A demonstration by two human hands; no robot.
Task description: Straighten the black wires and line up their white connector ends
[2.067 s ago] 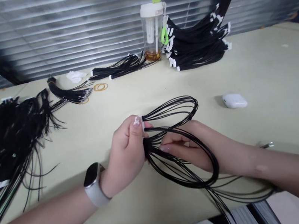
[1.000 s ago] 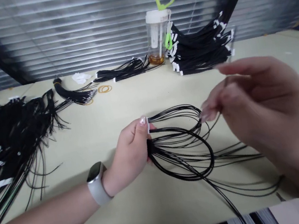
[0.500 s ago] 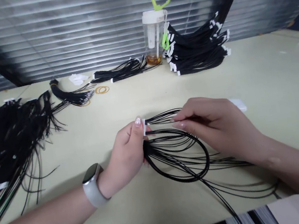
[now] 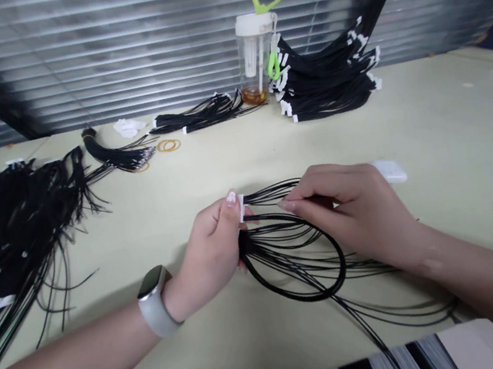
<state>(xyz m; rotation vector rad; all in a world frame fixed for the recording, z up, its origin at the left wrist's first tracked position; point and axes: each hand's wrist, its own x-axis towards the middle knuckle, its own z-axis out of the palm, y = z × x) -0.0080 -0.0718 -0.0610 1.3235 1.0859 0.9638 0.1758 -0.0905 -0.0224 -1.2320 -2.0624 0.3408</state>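
My left hand [image 4: 218,239] is closed, its thumb pressed on a white connector [image 4: 242,207] with several thin black wires [image 4: 271,192] running out to the right. Below the connector the same hand grips a bundle of black wires [image 4: 285,253], part of which curves round in a loop; other strands trail to the lower right. Just right of the connector, my right hand [image 4: 348,206] pinches with thumb and forefinger at a wire from the connector. Its fingertips hide the exact end of that wire.
Black wire harnesses [image 4: 11,209] are heaped at the left. Along the back lie a tied wire bundle [image 4: 101,151], rubber bands [image 4: 168,145], more harnesses [image 4: 198,116], a bottle [image 4: 249,53] and a stack of harnesses [image 4: 325,88]. A small white object [image 4: 391,171] lies beyond my right hand.
My right hand has shifted slightly left, its fingertips nearer the connector. My left hand keeps its grip on the connector and bundle.
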